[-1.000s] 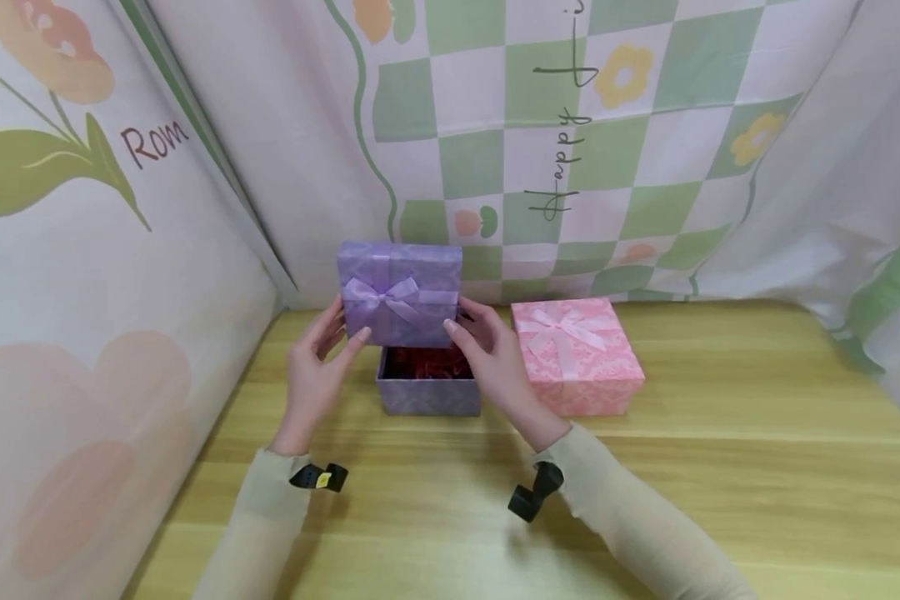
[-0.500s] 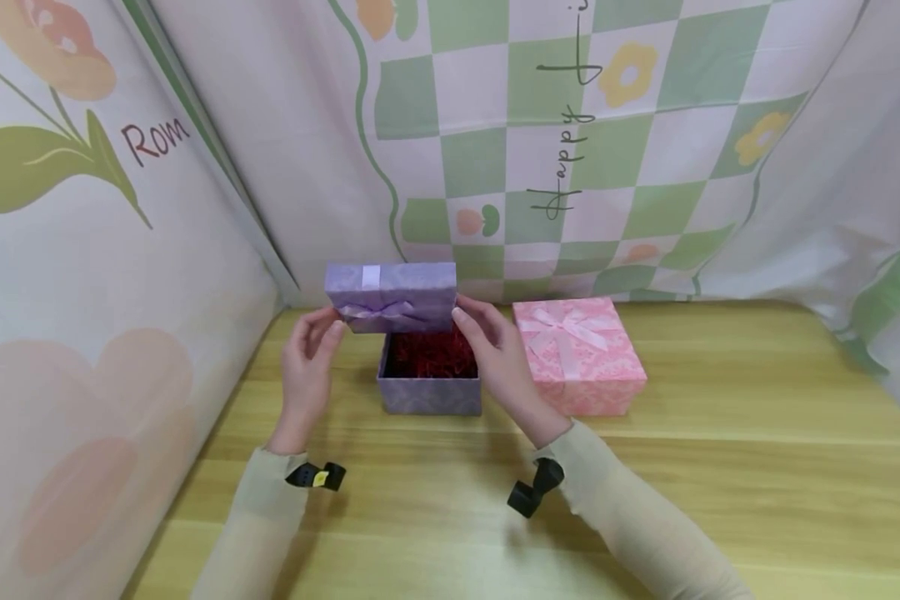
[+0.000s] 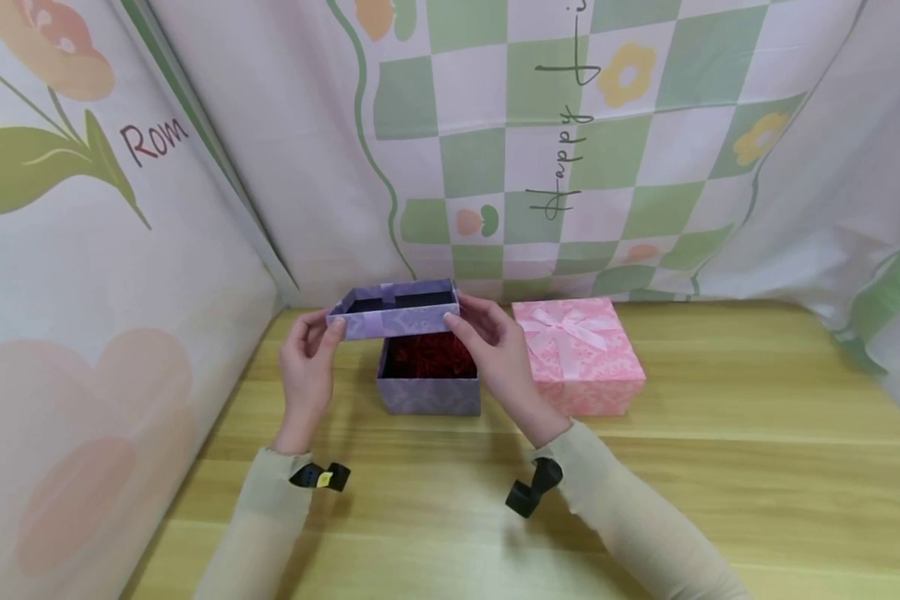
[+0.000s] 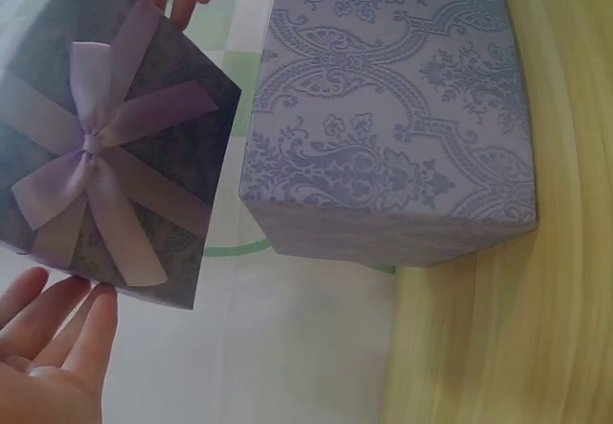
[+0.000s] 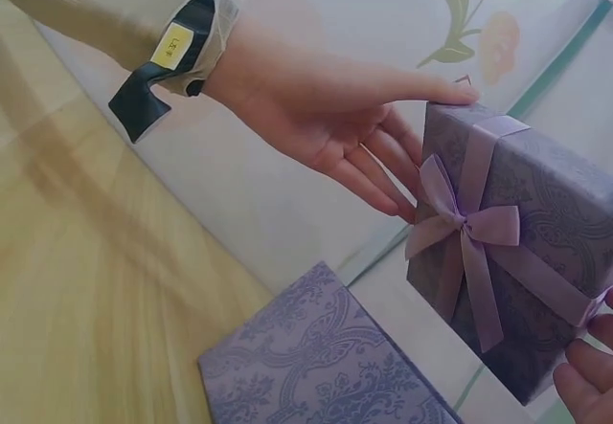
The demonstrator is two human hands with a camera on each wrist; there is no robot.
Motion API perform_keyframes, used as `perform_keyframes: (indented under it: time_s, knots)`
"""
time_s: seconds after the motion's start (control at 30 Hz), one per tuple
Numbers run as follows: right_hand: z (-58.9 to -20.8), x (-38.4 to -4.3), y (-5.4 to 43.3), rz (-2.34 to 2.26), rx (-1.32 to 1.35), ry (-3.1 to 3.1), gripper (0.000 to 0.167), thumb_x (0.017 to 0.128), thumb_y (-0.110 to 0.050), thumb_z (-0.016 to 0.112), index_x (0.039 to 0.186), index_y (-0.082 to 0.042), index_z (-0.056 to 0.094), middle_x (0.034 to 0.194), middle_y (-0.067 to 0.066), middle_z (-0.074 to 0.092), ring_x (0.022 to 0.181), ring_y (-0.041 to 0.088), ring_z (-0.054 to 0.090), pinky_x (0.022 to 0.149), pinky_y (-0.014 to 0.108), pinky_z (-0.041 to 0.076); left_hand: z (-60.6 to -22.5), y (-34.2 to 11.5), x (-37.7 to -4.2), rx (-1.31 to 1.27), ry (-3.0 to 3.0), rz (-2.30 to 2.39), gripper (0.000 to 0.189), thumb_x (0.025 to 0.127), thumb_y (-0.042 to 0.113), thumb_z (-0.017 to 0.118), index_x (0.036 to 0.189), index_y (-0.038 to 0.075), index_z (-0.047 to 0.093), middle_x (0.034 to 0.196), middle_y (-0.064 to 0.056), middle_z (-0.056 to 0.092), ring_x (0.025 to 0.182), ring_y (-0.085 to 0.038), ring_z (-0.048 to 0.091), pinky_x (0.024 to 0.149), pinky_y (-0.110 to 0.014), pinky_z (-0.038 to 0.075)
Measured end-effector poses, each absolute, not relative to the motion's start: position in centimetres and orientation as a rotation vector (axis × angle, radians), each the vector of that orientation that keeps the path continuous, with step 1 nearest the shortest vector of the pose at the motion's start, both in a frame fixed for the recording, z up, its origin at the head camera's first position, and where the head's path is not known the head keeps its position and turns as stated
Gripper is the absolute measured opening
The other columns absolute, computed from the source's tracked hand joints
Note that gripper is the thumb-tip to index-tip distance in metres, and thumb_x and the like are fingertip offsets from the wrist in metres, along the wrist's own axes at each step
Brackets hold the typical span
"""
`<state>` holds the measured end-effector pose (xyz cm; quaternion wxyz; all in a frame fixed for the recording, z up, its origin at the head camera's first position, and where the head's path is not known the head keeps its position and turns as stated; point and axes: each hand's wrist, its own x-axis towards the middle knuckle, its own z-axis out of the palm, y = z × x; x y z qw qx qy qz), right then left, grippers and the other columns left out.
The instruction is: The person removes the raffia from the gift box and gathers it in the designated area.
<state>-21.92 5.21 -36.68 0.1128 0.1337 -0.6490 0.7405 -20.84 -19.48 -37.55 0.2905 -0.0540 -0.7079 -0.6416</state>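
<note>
Both hands hold a purple gift box lid (image 3: 401, 320) between them, one at each short end. Its hollow dark inside faces up toward the head view, while the side with the lilac ribbon bow (image 4: 93, 144) faces down in the wrist views. My left hand (image 3: 307, 375) pinches the left end, thumb on the near side. On the right end is my right hand (image 3: 495, 346), its thumb at the near corner. Below and behind the lid's front edge stands the purple box base (image 3: 429, 396), uncovered, with red shredded filler (image 3: 431, 357) inside.
A pink gift box (image 3: 581, 358) with a pink bow, lid on, stands right of the purple base on the wooden table (image 3: 435, 517). A patterned curtain (image 3: 330, 150) rises behind the table, and another hangs at the left.
The lid has turned over in the hands: the bow faced the head camera a second ago, then tipped away, and now the hollow inside shows. The boxes on the table have stayed put.
</note>
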Motion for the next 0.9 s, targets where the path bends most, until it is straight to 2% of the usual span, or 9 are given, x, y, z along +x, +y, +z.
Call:
perform_keyframes:
  time_s: [0.17, 0.33, 0.4, 0.53, 0.63, 0.7, 0.77, 0.87, 0.9]
  knots:
    - [-36.7, -21.9, 5.2, 2.132, 0.387, -1.945, 0.043, 0.097, -0.016, 0.073, 0.135, 0.001, 0.064, 0.131, 0.015, 0.066, 0.120, 0.020, 0.063, 0.099, 0.029, 0.050, -36.7, -19.2, -20.1, -0.149, -1.946, -1.678, 0.032, 0.101, 0.012, 0.066, 0.127, -0.007, 0.067, 0.121, -0.021, 0.069, 0.102, -0.007, 0.067, 0.090, -0.021, 0.052]
    - [-36.7, -21.7, 5.4, 2.118, 0.349, -2.008, 0.045, 0.096, -0.022, 0.075, 0.138, -0.010, 0.066, 0.132, 0.007, 0.066, 0.119, 0.017, 0.063, 0.097, 0.028, 0.051, -36.7, -19.3, -20.0, -0.158, -2.010, -1.654, 0.038, 0.103, 0.019, 0.065, 0.135, -0.001, 0.064, 0.131, -0.011, 0.066, 0.113, -0.012, 0.065, 0.094, -0.022, 0.051]
    - [-36.7, -21.7, 5.4, 2.114, 0.352, -2.022, 0.046, 0.096, -0.023, 0.075, 0.139, -0.011, 0.065, 0.133, 0.006, 0.065, 0.120, 0.016, 0.063, 0.097, 0.028, 0.051, -37.3, -19.7, -20.4, -0.171, -1.997, -1.679, 0.038, 0.103, 0.022, 0.065, 0.136, 0.002, 0.064, 0.133, -0.007, 0.066, 0.118, -0.018, 0.064, 0.096, -0.024, 0.051]
    - [-36.6, -21.7, 5.4, 2.088, 0.351, -2.044, 0.045, 0.096, -0.026, 0.075, 0.138, -0.013, 0.066, 0.133, 0.004, 0.066, 0.118, 0.014, 0.064, 0.097, 0.028, 0.051, -37.2, -19.7, -20.2, -0.187, -1.983, -1.707, 0.039, 0.103, 0.022, 0.064, 0.136, 0.002, 0.064, 0.134, -0.006, 0.066, 0.120, -0.018, 0.062, 0.100, -0.026, 0.049]
    - [-36.5, -21.8, 5.3, 2.062, 0.320, -2.069, 0.044, 0.095, -0.032, 0.075, 0.136, -0.016, 0.068, 0.129, 0.001, 0.068, 0.115, 0.012, 0.065, 0.097, 0.029, 0.052, -37.1, -19.9, -20.2, -0.153, -2.003, -1.679, 0.040, 0.103, 0.029, 0.064, 0.135, 0.005, 0.066, 0.133, -0.003, 0.066, 0.116, -0.014, 0.063, 0.095, -0.022, 0.050]
    - [-36.4, -22.0, 5.1, 2.049, 0.308, -2.079, 0.043, 0.095, -0.035, 0.075, 0.134, -0.017, 0.070, 0.128, -0.001, 0.069, 0.114, 0.011, 0.065, 0.097, 0.030, 0.052, -36.9, -20.1, -20.1, -0.112, -2.017, -1.655, 0.041, 0.103, 0.034, 0.064, 0.134, 0.008, 0.067, 0.132, -0.002, 0.067, 0.106, -0.013, 0.064, 0.082, -0.019, 0.049]
    - [-36.2, -22.0, 5.0, 2.035, 0.301, -2.088, 0.042, 0.095, -0.038, 0.074, 0.132, -0.018, 0.072, 0.126, -0.001, 0.070, 0.114, 0.011, 0.065, 0.097, 0.031, 0.052, -36.7, -20.2, -20.1, -0.068, -2.022, -1.635, 0.042, 0.102, 0.039, 0.064, 0.132, 0.010, 0.069, 0.130, -0.001, 0.068, 0.098, -0.013, 0.061, 0.074, -0.020, 0.045]
    - [-35.8, -22.1, 4.6, 2.035, 0.300, -2.093, 0.042, 0.095, -0.040, 0.074, 0.130, -0.018, 0.073, 0.124, -0.003, 0.071, 0.115, 0.010, 0.064, 0.098, 0.032, 0.051, -36.4, -20.5, -20.0, -0.031, -2.019, -1.623, 0.043, 0.102, 0.041, 0.063, 0.132, 0.010, 0.069, 0.130, -0.001, 0.068, 0.101, -0.012, 0.061, 0.079, -0.020, 0.046]
    - [-35.6, -22.1, 4.5, 2.040, 0.301, -2.090, 0.041, 0.095, -0.040, 0.074, 0.129, -0.017, 0.073, 0.123, -0.003, 0.071, 0.115, 0.011, 0.064, 0.098, 0.032, 0.051, -36.3, -20.7, -20.0, -0.028, -2.015, -1.618, 0.043, 0.102, 0.041, 0.063, 0.132, 0.010, 0.069, 0.130, -0.002, 0.068, 0.104, -0.012, 0.062, 0.084, -0.020, 0.047]
